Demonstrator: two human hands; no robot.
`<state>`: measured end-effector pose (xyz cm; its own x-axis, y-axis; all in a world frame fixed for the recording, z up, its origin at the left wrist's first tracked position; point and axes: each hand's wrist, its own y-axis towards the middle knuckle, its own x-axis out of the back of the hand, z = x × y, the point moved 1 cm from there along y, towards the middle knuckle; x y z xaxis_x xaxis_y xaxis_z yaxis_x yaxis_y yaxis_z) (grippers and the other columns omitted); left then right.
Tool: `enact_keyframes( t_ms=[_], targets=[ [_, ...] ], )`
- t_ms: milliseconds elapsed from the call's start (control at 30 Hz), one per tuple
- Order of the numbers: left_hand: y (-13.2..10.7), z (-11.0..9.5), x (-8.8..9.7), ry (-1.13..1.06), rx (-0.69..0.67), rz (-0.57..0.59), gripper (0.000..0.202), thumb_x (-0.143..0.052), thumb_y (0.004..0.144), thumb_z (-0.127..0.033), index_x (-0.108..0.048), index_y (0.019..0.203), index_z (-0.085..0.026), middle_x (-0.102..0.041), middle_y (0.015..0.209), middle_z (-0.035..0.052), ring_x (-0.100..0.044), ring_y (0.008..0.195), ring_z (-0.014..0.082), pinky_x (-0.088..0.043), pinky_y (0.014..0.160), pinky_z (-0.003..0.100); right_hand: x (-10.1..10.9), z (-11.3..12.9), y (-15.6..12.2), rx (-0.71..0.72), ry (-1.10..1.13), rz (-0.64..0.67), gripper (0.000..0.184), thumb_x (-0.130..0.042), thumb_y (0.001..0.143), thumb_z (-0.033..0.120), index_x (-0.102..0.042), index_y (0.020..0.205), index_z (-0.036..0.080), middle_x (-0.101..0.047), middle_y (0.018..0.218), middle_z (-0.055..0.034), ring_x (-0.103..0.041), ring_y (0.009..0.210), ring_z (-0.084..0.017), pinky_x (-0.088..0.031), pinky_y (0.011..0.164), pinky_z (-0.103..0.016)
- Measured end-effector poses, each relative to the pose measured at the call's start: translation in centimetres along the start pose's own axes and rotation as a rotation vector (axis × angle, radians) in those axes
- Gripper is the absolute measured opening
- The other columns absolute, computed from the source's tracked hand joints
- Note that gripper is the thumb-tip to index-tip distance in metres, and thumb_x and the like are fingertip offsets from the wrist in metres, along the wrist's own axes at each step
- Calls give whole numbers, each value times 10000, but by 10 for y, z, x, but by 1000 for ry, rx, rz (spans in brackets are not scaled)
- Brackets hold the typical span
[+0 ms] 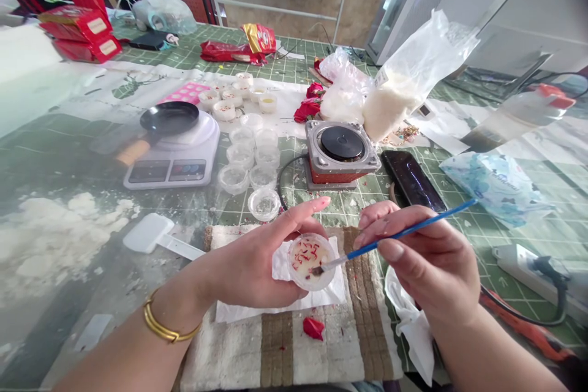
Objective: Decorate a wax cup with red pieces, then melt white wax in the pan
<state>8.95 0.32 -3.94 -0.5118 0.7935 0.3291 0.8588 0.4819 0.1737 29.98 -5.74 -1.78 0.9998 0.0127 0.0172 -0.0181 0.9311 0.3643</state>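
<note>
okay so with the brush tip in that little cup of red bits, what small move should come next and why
Probably a gentle nudge of the red flecks toward the bare side. The left hand cradles the small clear plastic cup over a white tissue, while the right hand holds the thin blue-handled brush with its tip at the cup's lower rim, flecks clustered upper left.

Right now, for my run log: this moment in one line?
left hand: holds small cup | right hand: holds brush | brush tip: in cup

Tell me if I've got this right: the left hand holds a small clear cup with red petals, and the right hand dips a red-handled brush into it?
Not quite. The head view shows the brush in the right hand has a blue handle, not red. The left hand does hold the small clear cup with red petals.
</note>
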Motion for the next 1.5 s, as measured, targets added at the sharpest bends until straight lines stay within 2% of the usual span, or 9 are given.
enact_keyframes(
  t_ms=[400,533,733,900,1067,1200,1300,1367,1500],
  targets=[
    [-1,2,4,55,10,-72,965,-674,680,-126,-85,1423,-308,-487,1201,74,-531,1040,200,-433,885,338,12,-8,7,-142,139,-164,58,-628,794,203,-621,845,230,-638,805,-1,-594,790,-131,-467,732,-274],
    [0,5,6,81,39,-114,966,-681,666,-126,-106,1421,-302,-478,1200,83,-540,988,192,-452,842,331,14,-16,11,-229,129,-144,79,-670,757,241,-628,820,219,-656,788,-3,-603,746,-124,-470,704,-251],
    [5,0,9,216,99,-348,939,-662,644,-94,-157,1415,-272,-500,1162,68,-538,975,183,-415,896,344,24,-20,20,-226,143,-297,171,-689,728,301,-603,825,190,-639,768,-8,-599,762,-137,-461,753,-276],
    [6,-15,19,334,191,-552,873,-642,680,-132,-182,1407,-279,-499,1133,66,-551,901,170,-425,865,343,29,-20,22,-212,141,-309,177,-694,724,303,-606,824,187,-632,760,-5,-583,759,-132,-446,749,-259],
    [2,-32,37,247,254,-693,885,-678,677,-196,-179,1401,-290,-495,1112,66,-570,823,158,-467,794,335,27,-19,19,-225,141,-269,186,-706,712,316,-620,813,185,-639,743,-4,-571,720,-124,-441,686,-229],
    [-1,-48,52,-90,283,-817,863,-736,629,-211,-274,1355,-284,-523,1066,44,-591,780,143,-497,758,327,24,-16,18,-252,134,-239,215,-722,687,343,-624,790,182,-639,719,-1,-567,690,-121,-442,661,-224],
    [2,-58,70,-306,303,-861,725,-713,658,-231,-354,1287,-242,-571,1010,57,-637,799,186,-518,778,392,23,-15,18,-247,122,-238,235,-725,675,365,-623,777,179,-634,708,-5,-569,681,-128,-453,667,-237],
    [9,-59,91,-107,337,-873,707,-694,678,-252,-344,1292,-232,-588,1000,66,-647,828,206,-531,761,399,23,-14,18,-249,102,-229,252,-719,674,381,-620,781,175,-631,707,-16,-572,676,-138,-462,656,-249],
    [44,-41,142,180,404,-945,898,-746,614,-162,-255,1358,-270,-565,1064,53,-601,949,205,-494,835,376,20,-13,16,-241,47,-192,252,-694,696,392,-614,793,173,-631,724,-34,-573,685,-151,-468,633,-252]
  ],
)
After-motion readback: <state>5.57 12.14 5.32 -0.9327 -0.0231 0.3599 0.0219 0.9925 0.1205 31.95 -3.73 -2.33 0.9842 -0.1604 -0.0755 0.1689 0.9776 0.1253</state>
